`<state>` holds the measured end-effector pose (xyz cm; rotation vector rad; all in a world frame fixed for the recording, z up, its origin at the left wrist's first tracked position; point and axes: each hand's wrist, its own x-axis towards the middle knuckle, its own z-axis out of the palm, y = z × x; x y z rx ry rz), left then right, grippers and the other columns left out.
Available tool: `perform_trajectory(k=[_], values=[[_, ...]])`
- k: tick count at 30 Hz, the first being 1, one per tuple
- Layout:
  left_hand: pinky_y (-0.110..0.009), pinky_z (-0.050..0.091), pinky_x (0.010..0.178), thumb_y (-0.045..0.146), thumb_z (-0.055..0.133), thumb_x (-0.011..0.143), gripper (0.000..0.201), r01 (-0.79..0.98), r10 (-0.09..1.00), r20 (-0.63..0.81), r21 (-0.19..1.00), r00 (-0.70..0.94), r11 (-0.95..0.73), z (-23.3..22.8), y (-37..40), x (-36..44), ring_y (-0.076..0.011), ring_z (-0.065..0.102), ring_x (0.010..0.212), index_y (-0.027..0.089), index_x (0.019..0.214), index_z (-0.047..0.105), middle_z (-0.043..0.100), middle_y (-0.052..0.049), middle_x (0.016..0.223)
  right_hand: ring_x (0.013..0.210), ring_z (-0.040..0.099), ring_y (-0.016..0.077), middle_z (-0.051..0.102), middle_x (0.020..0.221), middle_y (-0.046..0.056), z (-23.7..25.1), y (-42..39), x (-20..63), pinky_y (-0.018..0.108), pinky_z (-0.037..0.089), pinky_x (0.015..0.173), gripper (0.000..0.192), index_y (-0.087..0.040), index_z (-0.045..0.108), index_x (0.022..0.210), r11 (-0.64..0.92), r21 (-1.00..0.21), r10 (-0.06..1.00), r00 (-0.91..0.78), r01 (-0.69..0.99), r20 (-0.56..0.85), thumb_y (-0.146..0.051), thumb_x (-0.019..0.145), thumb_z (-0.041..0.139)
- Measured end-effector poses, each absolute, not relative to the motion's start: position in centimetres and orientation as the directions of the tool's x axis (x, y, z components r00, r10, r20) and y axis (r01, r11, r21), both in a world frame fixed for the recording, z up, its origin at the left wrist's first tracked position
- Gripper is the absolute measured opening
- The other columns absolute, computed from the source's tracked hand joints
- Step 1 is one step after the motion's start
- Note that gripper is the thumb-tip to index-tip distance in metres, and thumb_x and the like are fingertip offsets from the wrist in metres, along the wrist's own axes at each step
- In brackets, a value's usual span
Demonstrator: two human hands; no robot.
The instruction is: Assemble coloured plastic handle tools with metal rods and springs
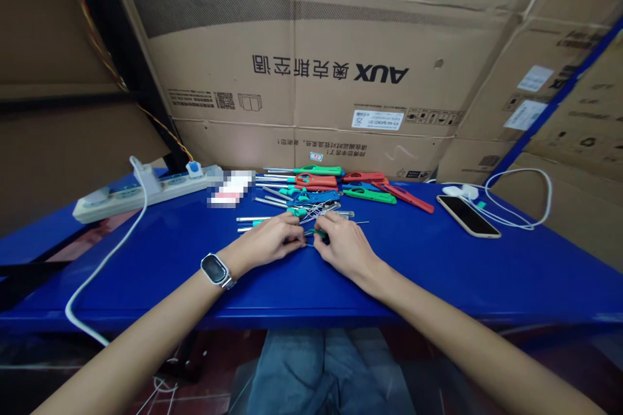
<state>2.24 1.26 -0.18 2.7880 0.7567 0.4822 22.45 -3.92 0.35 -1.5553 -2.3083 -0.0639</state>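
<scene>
My left hand [275,238], with a watch on its wrist, is closed in a pinch near the middle of the blue table. What its fingertips grip is hidden. Close beside it, my right hand [344,245] pinches a small dark green part [320,233], mostly covered by the fingers. Just beyond both hands lie thin white wires [318,209] and metal lighter tubes with teal pieces [257,223]. Farther back are several long-nosed lighters: a green one [321,170], a red one [318,180], a blue one [318,197] and another green one [370,195].
A phone [468,216] and a coiled white cable [528,224] lie on the right. On the left stands a power strip [117,201] with a white cord [104,259] hanging over the edge. Cardboard [311,26] walls off the back of the blue table [413,272].
</scene>
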Motion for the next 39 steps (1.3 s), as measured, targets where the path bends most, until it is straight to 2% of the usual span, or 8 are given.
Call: perform_trajectory(k=[8,19,26,39], values=[[-0.028,0.045,0.074,0.024,0.056,0.096,0.017,0.44,0.521,0.272,0.308,0.809,-0.844,-0.4,1.2,2.5,-0.019,0.058,0.086,0.018,0.083,0.066,0.061,-0.005,0.087,0.077,0.062,0.0171,0.064,0.097,0.005,0.2,-3.8,22.1,0.027,0.035,0.06,0.013,-0.021,0.064,0.091,0.37,-0.136,0.9,-0.319,0.919,0.297,-0.02,0.09,0.052],[-0.028,0.044,0.072,0.024,0.056,0.095,0.018,0.428,0.515,0.296,0.311,0.805,-0.848,-0.4,1.2,2.4,-0.0186,0.057,0.083,0.018,0.081,0.066,0.06,-0.004,0.083,0.079,0.062,0.0173,0.064,0.1,0.005,0.1,-3.7,22.4,0.027,0.037,0.064,0.013,-0.021,0.063,0.096,0.364,-0.217,0.906,-0.291,0.906,0.306,-0.02,0.088,0.053],[-0.028,0.044,0.072,0.024,0.055,0.095,0.017,0.429,0.515,0.292,0.311,0.806,-0.848,-0.4,1.2,2.5,-0.0187,0.057,0.082,0.019,0.083,0.067,0.06,-0.004,0.083,0.082,0.063,0.0181,0.064,0.101,0.006,0.5,-3.7,22.1,0.026,0.039,0.065,0.014,-0.021,0.064,0.097,0.344,-0.187,0.919,-0.289,0.92,0.268,-0.018,0.089,0.053],[-0.028,0.042,0.07,0.026,0.054,0.096,0.021,0.423,0.506,0.283,0.306,0.815,-0.853,-0.3,1.4,2.4,-0.0189,0.056,0.081,0.019,0.082,0.067,0.059,-0.004,0.082,0.082,0.06,0.0168,0.061,0.094,0.004,0.9,-3.0,23.2,0.026,0.037,0.066,0.005,-0.019,0.063,0.09,0.475,-0.231,0.871,-0.416,0.849,0.261,-0.021,0.089,0.059]])
